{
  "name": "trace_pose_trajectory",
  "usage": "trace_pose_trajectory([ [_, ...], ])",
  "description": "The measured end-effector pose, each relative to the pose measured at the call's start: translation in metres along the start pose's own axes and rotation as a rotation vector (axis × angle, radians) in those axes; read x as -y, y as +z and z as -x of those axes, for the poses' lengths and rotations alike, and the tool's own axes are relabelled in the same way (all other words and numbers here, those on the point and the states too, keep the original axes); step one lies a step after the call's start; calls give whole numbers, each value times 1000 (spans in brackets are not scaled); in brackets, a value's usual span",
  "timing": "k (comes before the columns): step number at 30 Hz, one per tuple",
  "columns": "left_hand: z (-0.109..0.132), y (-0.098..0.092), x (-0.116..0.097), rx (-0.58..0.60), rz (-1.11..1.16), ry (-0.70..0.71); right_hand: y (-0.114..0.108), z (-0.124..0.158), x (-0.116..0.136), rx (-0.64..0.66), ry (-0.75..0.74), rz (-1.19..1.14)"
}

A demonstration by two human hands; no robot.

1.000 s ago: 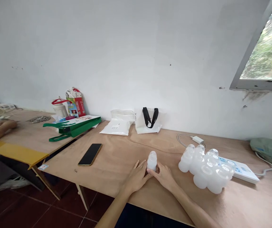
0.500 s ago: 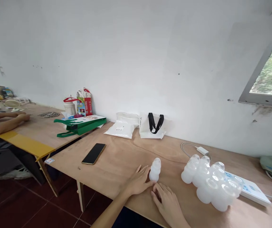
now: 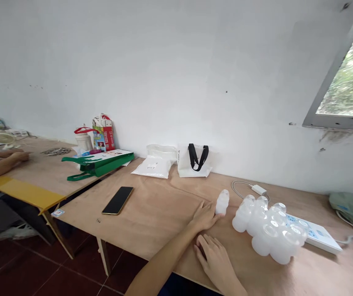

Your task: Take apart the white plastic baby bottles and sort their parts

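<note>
Nearest us, at 6 o'clock on the plywood desk (image 3: pixel 151 213): one right grip (image 3: pixel 216 261), palm down, fingers loosely curved, released and holding nothing. At 12 o'clock from it, one left grip (image 3: pixel 205 216), open and unclenched, its fingertips (image 3: pixel 218 216) touching the lower side of one frosted plastic bottle (image 3: pixel 222 202). The bottle stands at 2 o'clock from the left grip, slightly tilted.

Just beside the bottle at 3 o'clock: a cluster of similar bottles (image 3: pixel 264 230), packed together against a white power strip (image 3: pixel 314 234). At 9 o'clock from the grips, well apart, we list one black smartphone (image 3: pixel 117 200), lying flat.

Farther, at 12 o'clock: a white charger with cable (image 3: pixel 259 190). At 11 o'clock, by the wall: a white tote bag with black handles (image 3: pixel 193 164) and a white packet (image 3: pixel 153 168). At 10 o'clock, on an adjoining desk: a green bag (image 3: pixel 98 164). At far 9 o'clock: a co-worker's hands (image 3: pixel 19 155).
</note>
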State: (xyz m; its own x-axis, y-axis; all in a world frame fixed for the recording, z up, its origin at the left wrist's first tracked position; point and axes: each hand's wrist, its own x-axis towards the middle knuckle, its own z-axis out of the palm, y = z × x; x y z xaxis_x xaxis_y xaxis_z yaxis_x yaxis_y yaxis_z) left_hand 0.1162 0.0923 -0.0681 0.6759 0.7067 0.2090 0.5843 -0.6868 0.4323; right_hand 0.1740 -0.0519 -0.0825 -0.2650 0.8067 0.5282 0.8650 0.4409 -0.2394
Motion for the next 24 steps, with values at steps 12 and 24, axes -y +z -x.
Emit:
trace_pose_trajectory([
  [12, -6, 11, -3, 28, -67, 76, -1, -2, -2, 45, 4, -26],
  [24, 51, -36, 61, 8, -106, -20, 4, -19, -37, 56, -70, 115],
])
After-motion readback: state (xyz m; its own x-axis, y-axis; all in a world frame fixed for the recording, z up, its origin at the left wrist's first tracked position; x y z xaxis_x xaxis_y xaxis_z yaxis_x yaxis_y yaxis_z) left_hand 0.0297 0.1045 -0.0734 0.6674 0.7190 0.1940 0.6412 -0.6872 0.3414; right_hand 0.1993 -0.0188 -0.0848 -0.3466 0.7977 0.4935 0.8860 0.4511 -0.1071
